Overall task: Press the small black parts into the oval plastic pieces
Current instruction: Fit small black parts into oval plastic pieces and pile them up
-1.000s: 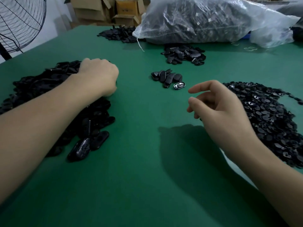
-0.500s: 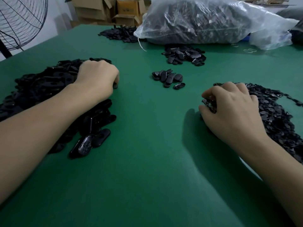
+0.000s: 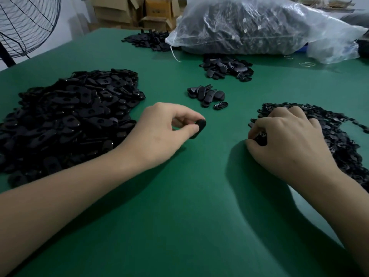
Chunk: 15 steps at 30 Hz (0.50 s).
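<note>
My left hand (image 3: 165, 132) pinches one black oval plastic piece (image 3: 199, 127) between thumb and forefinger, just above the green table (image 3: 179, 216), right of the big heap of oval pieces (image 3: 69, 116). My right hand (image 3: 285, 142) lies curled on the near left edge of the pile of small black parts (image 3: 339, 136), its fingertips closed on a few small parts (image 3: 260, 136). A small group of finished ovals (image 3: 207, 94) lies between the two heaps, farther back.
Another small heap of ovals (image 3: 227, 67) and a large clear bag of black pieces (image 3: 259, 27) sit at the back. A further black heap (image 3: 147, 40), cardboard boxes (image 3: 139, 13) and a fan (image 3: 24, 27) stand behind and left.
My left hand lifted off the oval heap and moved right to the table's middle, carrying one oval piece. My right hand came down onto the small-parts pile and curled its fingers on some parts.
</note>
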Each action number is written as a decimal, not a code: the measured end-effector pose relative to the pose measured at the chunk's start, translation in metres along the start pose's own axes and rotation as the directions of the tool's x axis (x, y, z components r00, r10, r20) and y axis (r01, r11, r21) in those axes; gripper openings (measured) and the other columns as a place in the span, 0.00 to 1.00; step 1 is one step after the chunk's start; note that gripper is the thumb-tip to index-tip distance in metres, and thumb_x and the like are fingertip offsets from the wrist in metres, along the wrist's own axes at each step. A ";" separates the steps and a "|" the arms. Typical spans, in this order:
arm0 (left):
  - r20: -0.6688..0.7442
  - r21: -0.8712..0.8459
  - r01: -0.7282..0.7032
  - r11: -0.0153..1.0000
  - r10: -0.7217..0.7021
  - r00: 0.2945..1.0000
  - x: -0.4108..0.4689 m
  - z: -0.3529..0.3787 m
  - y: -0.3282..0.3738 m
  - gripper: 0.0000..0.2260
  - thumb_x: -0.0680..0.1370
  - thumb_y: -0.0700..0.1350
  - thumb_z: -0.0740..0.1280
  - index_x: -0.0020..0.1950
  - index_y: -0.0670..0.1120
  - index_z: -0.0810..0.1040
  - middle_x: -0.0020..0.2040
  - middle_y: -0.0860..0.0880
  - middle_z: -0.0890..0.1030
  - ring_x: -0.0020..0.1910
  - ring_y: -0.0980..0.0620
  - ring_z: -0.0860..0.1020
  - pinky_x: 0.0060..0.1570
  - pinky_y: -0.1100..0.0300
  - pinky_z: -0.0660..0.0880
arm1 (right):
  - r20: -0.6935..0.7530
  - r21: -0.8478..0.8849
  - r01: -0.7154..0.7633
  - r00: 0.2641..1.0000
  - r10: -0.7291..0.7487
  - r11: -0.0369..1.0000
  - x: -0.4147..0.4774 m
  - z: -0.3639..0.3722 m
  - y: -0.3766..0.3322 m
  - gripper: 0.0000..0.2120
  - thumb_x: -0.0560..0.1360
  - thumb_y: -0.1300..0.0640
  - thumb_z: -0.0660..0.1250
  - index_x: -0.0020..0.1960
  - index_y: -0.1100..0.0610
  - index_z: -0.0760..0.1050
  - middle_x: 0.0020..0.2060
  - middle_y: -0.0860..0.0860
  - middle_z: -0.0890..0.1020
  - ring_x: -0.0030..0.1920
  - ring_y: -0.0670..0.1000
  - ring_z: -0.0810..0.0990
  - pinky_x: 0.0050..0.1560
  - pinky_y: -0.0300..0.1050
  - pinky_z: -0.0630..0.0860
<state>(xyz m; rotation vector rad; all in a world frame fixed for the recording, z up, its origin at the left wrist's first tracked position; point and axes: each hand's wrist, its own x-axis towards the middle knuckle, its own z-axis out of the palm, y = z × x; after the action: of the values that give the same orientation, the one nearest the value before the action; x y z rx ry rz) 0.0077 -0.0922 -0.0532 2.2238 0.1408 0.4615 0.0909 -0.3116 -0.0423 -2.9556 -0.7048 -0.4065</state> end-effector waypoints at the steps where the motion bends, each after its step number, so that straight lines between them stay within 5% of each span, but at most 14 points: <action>1: 0.028 -0.080 0.046 0.996 -0.044 0.999 -0.002 0.001 0.001 0.07 0.79 0.42 0.73 0.54 0.53 0.87 0.45 0.55 0.86 0.45 0.56 0.85 0.51 0.62 0.82 | -0.009 0.004 0.009 1.000 -0.009 1.000 0.000 0.000 -0.001 0.07 0.77 0.47 0.68 0.49 0.47 0.83 0.49 0.51 0.76 0.58 0.57 0.70 0.54 0.55 0.66; 6: 0.175 -0.442 0.216 0.871 -0.152 0.973 -0.013 -0.002 0.007 0.06 0.81 0.36 0.70 0.54 0.43 0.85 0.52 0.41 0.85 0.47 0.49 0.87 0.44 0.58 0.84 | -0.044 0.009 0.047 0.998 -0.047 0.999 0.000 0.002 -0.001 0.04 0.76 0.49 0.70 0.46 0.46 0.84 0.48 0.50 0.78 0.57 0.57 0.70 0.52 0.53 0.63; 11: 0.246 -0.570 0.319 0.757 -0.213 0.946 -0.032 -0.001 0.000 0.07 0.81 0.36 0.68 0.55 0.41 0.85 0.51 0.41 0.87 0.49 0.46 0.87 0.44 0.62 0.82 | -0.109 0.075 0.114 0.988 -0.105 0.991 0.002 0.008 -0.002 0.06 0.79 0.51 0.68 0.48 0.50 0.84 0.47 0.48 0.80 0.56 0.56 0.72 0.54 0.54 0.66; 13: 0.240 -0.598 0.320 0.735 -0.217 0.946 -0.033 -0.003 -0.001 0.07 0.81 0.36 0.68 0.56 0.40 0.85 0.49 0.43 0.87 0.49 0.45 0.87 0.45 0.62 0.82 | -0.167 0.269 0.158 0.979 -0.115 0.950 0.001 0.007 -0.004 0.07 0.79 0.50 0.68 0.47 0.50 0.83 0.43 0.44 0.81 0.51 0.50 0.75 0.54 0.51 0.72; 15: 0.237 -0.617 0.320 0.719 -0.218 0.947 -0.032 -0.005 0.000 0.07 0.81 0.37 0.68 0.56 0.41 0.84 0.46 0.44 0.87 0.48 0.45 0.87 0.43 0.61 0.83 | -0.123 0.613 0.124 0.991 -0.061 0.780 -0.002 0.004 -0.010 0.07 0.79 0.49 0.68 0.46 0.49 0.84 0.40 0.42 0.83 0.44 0.42 0.78 0.47 0.41 0.74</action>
<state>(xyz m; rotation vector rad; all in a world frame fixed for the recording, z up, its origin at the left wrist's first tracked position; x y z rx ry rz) -0.0235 -0.0968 -0.0592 1.5006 0.1907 0.1389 0.0855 -0.3027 -0.0470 -2.2665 -0.7888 -0.2519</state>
